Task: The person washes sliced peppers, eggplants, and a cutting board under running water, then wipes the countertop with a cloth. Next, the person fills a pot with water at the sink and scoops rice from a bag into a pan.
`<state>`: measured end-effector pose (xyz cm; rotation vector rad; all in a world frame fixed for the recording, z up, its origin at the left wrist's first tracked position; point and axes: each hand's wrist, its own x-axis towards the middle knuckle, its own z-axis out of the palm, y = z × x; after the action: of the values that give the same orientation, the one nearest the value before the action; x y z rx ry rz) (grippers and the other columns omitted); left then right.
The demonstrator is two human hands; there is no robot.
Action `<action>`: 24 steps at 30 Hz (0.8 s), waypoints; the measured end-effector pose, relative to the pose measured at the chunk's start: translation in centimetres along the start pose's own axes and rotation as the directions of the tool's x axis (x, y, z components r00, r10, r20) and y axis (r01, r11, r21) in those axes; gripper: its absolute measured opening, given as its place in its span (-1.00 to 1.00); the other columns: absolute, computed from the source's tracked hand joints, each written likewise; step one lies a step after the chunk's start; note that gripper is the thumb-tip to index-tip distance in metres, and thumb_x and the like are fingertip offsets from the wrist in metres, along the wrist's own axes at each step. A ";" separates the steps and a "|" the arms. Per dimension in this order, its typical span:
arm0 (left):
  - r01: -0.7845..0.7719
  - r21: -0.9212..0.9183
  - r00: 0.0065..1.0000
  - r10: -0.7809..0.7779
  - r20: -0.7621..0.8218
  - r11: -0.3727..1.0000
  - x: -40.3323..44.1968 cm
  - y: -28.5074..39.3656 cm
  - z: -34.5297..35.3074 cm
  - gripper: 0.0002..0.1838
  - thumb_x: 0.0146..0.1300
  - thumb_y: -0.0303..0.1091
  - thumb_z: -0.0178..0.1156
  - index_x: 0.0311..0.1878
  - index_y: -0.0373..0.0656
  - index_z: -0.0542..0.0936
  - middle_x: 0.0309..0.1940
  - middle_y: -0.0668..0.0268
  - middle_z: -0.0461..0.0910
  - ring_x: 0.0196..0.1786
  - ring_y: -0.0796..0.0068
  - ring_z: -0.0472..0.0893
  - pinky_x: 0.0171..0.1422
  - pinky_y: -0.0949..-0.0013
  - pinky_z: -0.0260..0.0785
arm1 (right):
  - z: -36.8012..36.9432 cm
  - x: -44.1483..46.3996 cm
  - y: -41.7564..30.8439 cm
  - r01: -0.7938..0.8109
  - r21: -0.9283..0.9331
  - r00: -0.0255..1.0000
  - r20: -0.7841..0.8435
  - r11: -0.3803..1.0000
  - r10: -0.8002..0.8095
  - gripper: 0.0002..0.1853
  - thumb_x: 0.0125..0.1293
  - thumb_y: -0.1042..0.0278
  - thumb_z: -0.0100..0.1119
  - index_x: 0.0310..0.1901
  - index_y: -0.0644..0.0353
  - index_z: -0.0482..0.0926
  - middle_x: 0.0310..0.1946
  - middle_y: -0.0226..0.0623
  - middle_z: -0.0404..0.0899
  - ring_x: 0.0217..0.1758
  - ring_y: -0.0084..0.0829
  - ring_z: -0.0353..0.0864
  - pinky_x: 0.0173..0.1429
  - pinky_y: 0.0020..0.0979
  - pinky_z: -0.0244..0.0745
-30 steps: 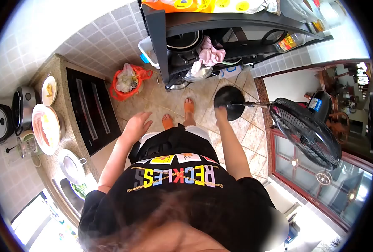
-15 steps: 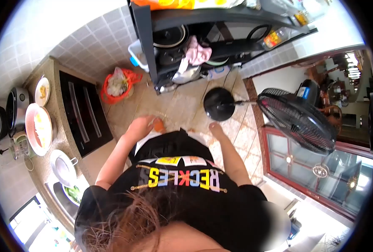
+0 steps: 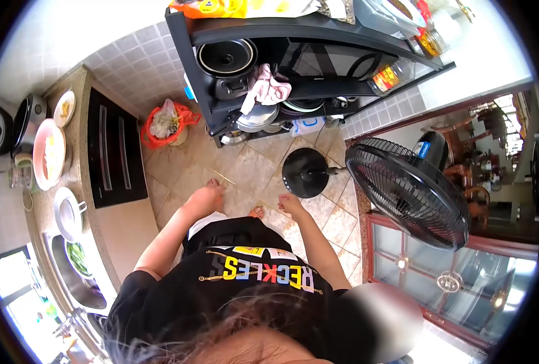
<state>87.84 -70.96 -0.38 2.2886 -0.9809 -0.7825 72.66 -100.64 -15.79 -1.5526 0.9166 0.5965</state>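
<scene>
My left hand [image 3: 206, 199] hangs in front of my body over the tiled floor, with its fingers a little apart and nothing in them. To its right, my right hand [image 3: 290, 206] is loosely curled, with nothing visible in it. The round black base [image 3: 306, 173] of a standing fan is just beyond my right hand, on the floor. The fan's black head [image 3: 407, 191] is farther right. Neither hand touches the fan. Part of a bare foot [image 3: 256, 212] shows between my hands.
A black rack [image 3: 306, 27] stands ahead with a pot [image 3: 227, 57], a pink cloth [image 3: 268, 86] and bottles. A red bag [image 3: 169, 123] sits on the floor. On the left, a counter [image 3: 78, 142] holds plates, a pink basket [image 3: 49, 154] and a sink [image 3: 84, 291].
The rack, the fan and my right hand have moved left in the view. The fingers of my right hand now show curled. My left hand hangs lower, and its fingers are less spread.
</scene>
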 end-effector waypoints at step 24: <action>0.470 -0.440 0.764 -0.602 -0.231 0.765 2.4 -11.0 8.9 -0.71 0.10 -0.35 0.10 -0.08 -0.18 0.50 -0.26 0.04 0.53 -0.17 0.02 0.52 -0.06 0.13 0.38 | -11.7 36.3 -15.4 0.199 -0.670 0.520 -0.546 0.715 -0.657 -0.38 0.24 0.04 0.04 0.18 0.39 0.28 0.15 0.20 0.30 0.16 0.06 0.38 0.18 -0.13 0.33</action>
<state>88.24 -68.33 -14.48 2.2768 0.0313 -0.6501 104.27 -120.00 -33.58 -2.5634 0.9066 -0.3018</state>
